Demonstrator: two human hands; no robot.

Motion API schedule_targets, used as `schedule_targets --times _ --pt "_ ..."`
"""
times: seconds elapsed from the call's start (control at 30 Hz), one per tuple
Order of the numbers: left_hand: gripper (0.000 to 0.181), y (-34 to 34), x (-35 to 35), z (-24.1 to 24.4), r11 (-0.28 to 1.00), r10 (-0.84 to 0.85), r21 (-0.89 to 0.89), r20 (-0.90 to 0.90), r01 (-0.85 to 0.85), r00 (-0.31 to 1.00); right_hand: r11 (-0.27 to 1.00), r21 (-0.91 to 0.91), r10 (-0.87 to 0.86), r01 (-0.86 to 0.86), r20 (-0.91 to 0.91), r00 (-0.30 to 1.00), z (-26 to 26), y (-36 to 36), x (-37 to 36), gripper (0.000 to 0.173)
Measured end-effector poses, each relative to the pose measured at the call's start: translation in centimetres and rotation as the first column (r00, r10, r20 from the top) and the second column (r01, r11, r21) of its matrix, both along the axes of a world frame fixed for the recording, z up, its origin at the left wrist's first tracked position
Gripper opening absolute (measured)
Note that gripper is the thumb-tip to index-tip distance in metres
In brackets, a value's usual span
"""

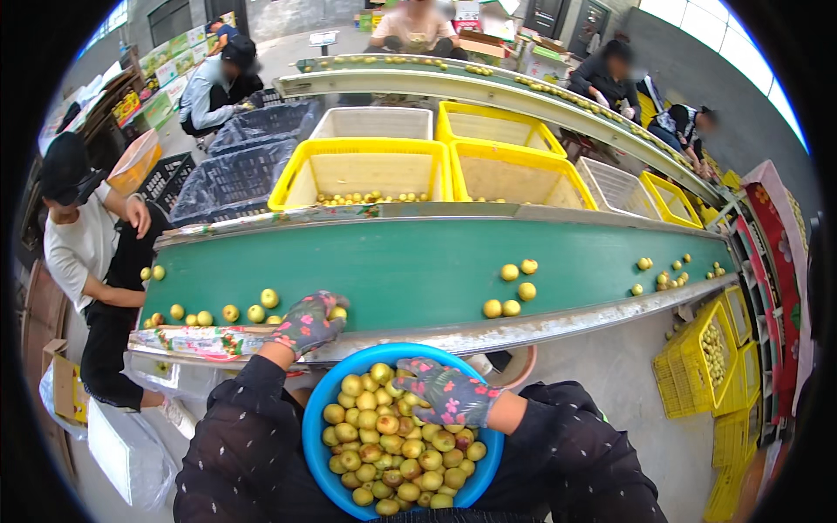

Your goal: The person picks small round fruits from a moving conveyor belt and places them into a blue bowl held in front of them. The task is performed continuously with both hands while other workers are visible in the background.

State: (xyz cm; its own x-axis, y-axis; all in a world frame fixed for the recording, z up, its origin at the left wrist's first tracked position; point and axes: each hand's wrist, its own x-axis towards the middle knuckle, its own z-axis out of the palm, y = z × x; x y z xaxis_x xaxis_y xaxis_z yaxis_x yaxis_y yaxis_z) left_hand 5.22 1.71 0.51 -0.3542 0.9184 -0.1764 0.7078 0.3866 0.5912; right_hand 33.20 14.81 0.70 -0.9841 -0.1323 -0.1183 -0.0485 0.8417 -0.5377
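Observation:
My left hand (312, 323), in a dark floral glove, rests at the near edge of a green conveyor belt (405, 268). Its fingers are curled round a yellow-green fruit (338, 313), which looks like a jujube. In my lap stands a blue plastic basin (312, 451), well filled with similar fruits (392, 444), some with brown patches. My right hand (451, 392), gloved alike, lies over the basin's upper right part, thumb and fingers among the fruits. Whether it grips one is hard to see. More loose fruits (510, 272) lie scattered along the belt.
A metal rail (523, 327) edges the belt. Beyond it stand yellow crates (359, 147) and black lined crates (229, 170). A person (85, 248) sits at the belt's left end; others work by a farther conveyor (497, 85). Stacked yellow crates (680, 372) stand right.

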Motion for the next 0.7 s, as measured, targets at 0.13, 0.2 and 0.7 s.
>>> schedule_targets --times 0.13,0.2,0.7 --pt "0.04 -0.7 -0.6 1.7 0.991 0.085 -0.098 -0.065 -0.091 0.994 0.997 -0.048 -0.059 0.055 -0.089 0.994 -0.1 -0.4 -1.9 0.055" --pt "0.04 -0.2 -0.3 1.8 0.99 0.138 -0.032 0.002 -0.138 0.99 0.994 -0.06 -0.09 0.086 -0.058 0.994 0.6 -0.7 -2.4 0.055" --pt "0.038 1.0 5.9 6.0 0.989 -0.127 -0.029 0.352 0.146 0.927 0.685 0.317 -0.614 0.656 -0.234 0.754 -1.3 15.4 -4.3 0.04"
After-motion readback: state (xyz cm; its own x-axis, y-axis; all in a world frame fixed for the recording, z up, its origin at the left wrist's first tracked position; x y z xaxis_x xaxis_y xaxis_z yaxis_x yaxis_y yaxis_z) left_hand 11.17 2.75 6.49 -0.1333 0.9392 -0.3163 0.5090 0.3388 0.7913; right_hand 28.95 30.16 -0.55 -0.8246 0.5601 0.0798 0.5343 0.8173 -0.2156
